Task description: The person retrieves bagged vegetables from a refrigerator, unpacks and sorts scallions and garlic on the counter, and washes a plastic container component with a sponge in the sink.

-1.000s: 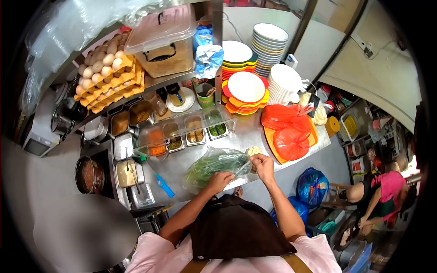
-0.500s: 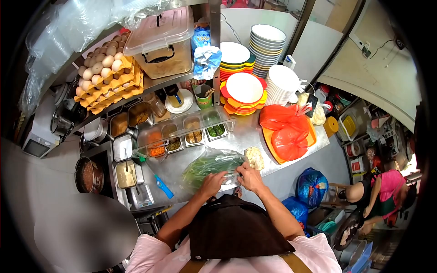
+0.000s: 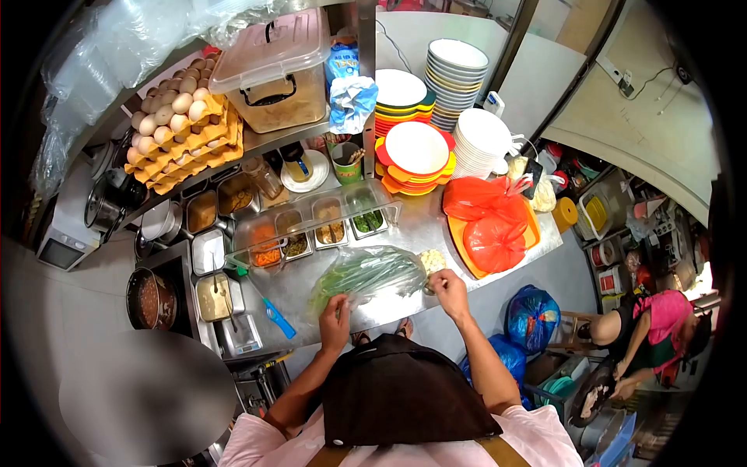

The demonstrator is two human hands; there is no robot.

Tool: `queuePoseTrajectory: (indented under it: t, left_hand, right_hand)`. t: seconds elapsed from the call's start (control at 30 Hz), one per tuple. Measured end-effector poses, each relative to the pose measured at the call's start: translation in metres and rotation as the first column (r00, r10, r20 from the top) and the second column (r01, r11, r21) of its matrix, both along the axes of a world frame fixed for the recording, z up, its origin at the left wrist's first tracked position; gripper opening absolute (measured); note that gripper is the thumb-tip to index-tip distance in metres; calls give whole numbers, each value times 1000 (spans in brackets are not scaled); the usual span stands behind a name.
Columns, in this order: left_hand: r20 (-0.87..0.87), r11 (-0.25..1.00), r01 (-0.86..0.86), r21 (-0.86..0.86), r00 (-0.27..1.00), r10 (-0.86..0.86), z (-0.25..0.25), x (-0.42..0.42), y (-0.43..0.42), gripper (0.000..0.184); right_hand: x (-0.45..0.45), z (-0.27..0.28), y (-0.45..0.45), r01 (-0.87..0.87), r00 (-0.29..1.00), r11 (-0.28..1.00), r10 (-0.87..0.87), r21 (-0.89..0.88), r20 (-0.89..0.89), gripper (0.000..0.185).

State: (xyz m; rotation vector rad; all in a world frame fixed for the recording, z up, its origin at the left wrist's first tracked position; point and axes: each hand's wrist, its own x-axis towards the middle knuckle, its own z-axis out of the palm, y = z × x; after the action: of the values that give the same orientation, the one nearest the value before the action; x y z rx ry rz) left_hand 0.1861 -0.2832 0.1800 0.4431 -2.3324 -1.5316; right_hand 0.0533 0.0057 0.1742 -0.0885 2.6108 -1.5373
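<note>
A clear plastic bag of long green vegetables [image 3: 373, 274] lies on the steel counter in front of me. My left hand [image 3: 335, 319] is at the bag's lower left edge, its fingers pinched together at the plastic. Over the bag's right end is my right hand [image 3: 449, 291], also with fingers pressed together, beside a pale heap of small pieces [image 3: 432, 263]. Whatever the fingertips of either hand hold is too small to make out. A blue-handled tool [image 3: 280, 320] rests left of the bag.
Food trays [image 3: 330, 221] under a clear cover stand behind the bag. Red bags [image 3: 494, 243] sit on an orange tray at the right, near stacked bowls [image 3: 417, 149]. Egg trays [image 3: 187, 148] are upper left. Another person [image 3: 661, 331] sits at the lower right.
My hands have moved apart: the left hand went left along the bag, and the right went right and up from the bag's near edge. The bag looks flatter and more stretched out.
</note>
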Motion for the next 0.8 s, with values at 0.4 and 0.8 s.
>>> queuePoseTrajectory:
  t: [0.4, 0.8]
  left_hand:
    - [-145, 931, 182, -317, 961, -237, 34, 7, 12, 25]
    - [-412, 929, -174, -326, 911, 26, 119, -2, -9, 9]
  right_hand:
    - [25, 57, -71, -381, 870, 871, 451, 309, -201, 11]
    - [1, 154, -79, -478, 876, 878, 477, -16, 72, 24]
